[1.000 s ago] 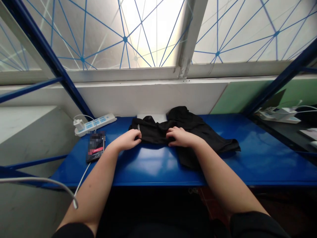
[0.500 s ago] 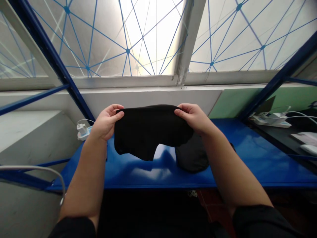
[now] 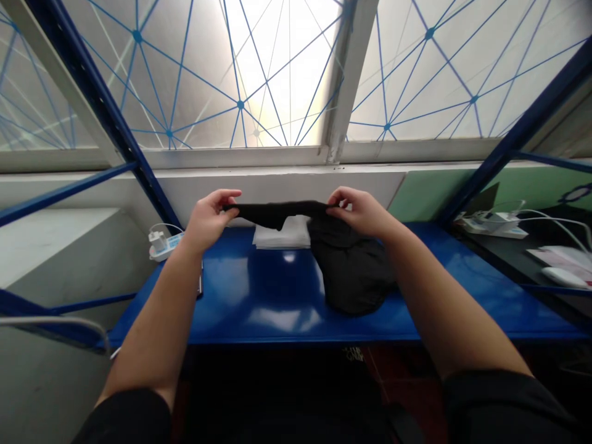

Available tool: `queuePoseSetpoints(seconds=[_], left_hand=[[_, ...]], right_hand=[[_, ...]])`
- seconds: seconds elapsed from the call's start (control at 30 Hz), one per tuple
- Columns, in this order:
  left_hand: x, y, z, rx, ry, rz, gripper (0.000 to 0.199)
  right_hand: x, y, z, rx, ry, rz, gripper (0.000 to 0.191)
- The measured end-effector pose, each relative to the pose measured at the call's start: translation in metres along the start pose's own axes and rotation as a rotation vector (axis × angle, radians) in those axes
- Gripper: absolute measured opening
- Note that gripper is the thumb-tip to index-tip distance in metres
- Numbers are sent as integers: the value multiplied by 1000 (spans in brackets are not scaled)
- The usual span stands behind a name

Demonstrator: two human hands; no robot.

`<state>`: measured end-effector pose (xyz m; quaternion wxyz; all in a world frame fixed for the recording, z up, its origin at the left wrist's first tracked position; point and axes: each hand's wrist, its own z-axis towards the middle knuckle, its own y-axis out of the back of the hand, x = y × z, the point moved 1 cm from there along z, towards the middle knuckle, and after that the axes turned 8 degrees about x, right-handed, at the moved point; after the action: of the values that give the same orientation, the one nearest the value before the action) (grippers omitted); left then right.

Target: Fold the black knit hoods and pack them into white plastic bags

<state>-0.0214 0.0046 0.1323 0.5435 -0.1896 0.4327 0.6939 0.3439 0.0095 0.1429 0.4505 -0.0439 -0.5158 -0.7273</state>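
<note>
A piece of black cloth (image 3: 277, 209) is stretched level above the blue table, and I see it almost edge-on as a narrow band with a short flap hanging below. My left hand (image 3: 209, 217) pinches its left end between thumb and fingers. At the other end, my right hand (image 3: 356, 211) holds it in the same pinch. Under the right end, a rounded, crumpled black fabric item (image 3: 356, 277) lies on the table; its kind is not clear. A stack of white paper (image 3: 281, 234) sits at the back, partly behind the cloth.
The blue table (image 3: 277, 308) runs up to a wall below frosted windows. A white power strip (image 3: 166, 245) with a plug stands at its left, near a dark flat object (image 3: 200, 285). Blue frame bars rise on both sides. Another power strip (image 3: 494, 225) with cables lies right.
The cloth hung down as a broad panel with a notch in its lower edge; now it is a thin band. The white paper and more of the black fabric item have come into view.
</note>
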Motion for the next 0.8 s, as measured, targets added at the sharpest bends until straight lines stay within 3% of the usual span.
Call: queuePoseSetpoints(seconds=[0.13,0.3,0.4,0.53,0.6,0.7,0.8], left_hand=[[5,-10,-61,250,-7,333,8],[28,-30,-147,490,96,223,5],[29,-38,-176,402,272,63,6],[37,-47,-169,43,462,-167,19],[50,-51,-152,-55,535,-235,25],[71,-54,-122,-92,585,-106,21],[78,-56,-102,-5,665,287,21]], right_hand=[[-3,-24,-59,197,21,-123,6],[3,-67,-136,526,51,-87,12],[14,-74,-160,555,-11,25,10],[6,-81,-147,327,-166,121,10],[-8,-90,-125,181,-225,147,12],[-32,-108,-87,163,-265,34,5],[-48,-123,-59,269,-348,-155,9]])
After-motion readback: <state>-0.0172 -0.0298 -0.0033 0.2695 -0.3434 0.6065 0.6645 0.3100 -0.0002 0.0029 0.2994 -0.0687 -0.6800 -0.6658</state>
